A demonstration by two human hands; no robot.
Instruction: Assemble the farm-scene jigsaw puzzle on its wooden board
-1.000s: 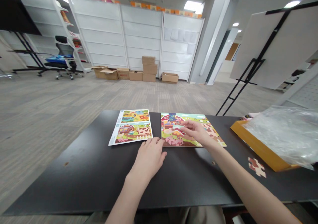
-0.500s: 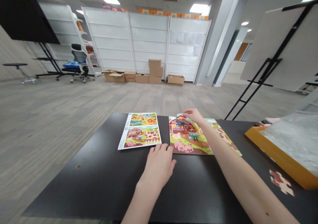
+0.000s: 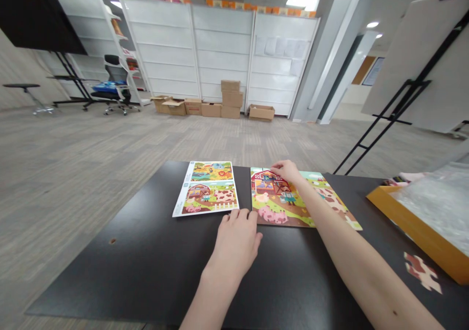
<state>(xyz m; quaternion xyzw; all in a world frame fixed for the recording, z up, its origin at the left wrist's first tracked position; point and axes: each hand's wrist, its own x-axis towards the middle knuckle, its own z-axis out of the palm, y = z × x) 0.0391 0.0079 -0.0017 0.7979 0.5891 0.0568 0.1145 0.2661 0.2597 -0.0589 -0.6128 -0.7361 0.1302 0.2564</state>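
A farm-picture puzzle [image 3: 271, 200] lies on the black table, with a red barn, a farmer, a pink pig and a cow on it. My right hand [image 3: 287, 170] is over its top edge by the barn roof, fingertips pressed together on a puzzle piece. My left hand [image 3: 238, 237] rests palm down on the table by the puzzle's lower left corner, fingers slightly bent and holding nothing. Left of the puzzle lies a reference sheet [image 3: 208, 189] with two printed pictures. One loose brown-and-cream puzzle piece [image 3: 422, 271] sits at the right.
An orange box [image 3: 414, 230] with clear plastic wrapping stands at the table's right side. The black table [image 3: 146, 271] has a small hole near its left edge. Beyond are cardboard boxes [image 3: 230, 98], white shelves, an office chair and a whiteboard stand.
The piece at the barn roof, raised and tilted before, now lies lower and nearly level with the puzzle. My right hand stays over it. The camera view has shifted slightly.
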